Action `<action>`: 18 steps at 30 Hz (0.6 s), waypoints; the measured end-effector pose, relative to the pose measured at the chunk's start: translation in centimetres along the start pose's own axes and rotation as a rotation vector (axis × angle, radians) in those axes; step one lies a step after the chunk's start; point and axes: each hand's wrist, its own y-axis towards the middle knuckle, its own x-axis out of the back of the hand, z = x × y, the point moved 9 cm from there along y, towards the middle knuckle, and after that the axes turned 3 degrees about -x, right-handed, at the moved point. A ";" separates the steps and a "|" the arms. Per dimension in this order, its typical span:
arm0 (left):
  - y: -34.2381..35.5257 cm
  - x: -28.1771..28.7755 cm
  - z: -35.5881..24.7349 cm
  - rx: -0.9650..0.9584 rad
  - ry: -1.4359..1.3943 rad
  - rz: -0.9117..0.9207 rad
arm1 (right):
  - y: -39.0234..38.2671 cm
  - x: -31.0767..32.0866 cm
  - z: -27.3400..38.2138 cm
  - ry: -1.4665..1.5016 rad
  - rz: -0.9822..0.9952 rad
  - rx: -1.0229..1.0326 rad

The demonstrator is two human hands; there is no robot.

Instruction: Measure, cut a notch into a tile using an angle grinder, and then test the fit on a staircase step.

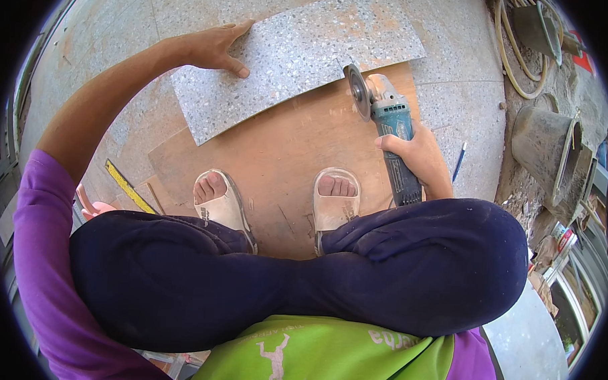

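My left hand lies with fingers spread on a speckled grey terrazzo tile, near its upper left part. My right hand grips a teal and black angle grinder. Its cutting disc is at the tile's lower edge; I cannot tell whether it touches. The tile lies over a brown wooden board, on which my sandalled feet rest as I squat.
A yellow measuring strip and a pink object lie at the left. A blue pencil lies right of the grinder. Dusty buckets, a coiled hose and assorted clutter line the right side of the speckled floor.
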 end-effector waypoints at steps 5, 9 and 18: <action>0.3 0.0 0.0 -0.005 -0.010 -0.003 | -0.3 0.2 0.3 -0.013 0.011 -0.022; 0.1 -0.1 0.2 -0.003 -0.002 -0.006 | 0.0 0.1 0.2 -0.029 0.005 -0.014; 0.2 0.0 0.1 -0.003 -0.009 -0.004 | -0.3 0.3 0.4 -0.001 0.015 -0.027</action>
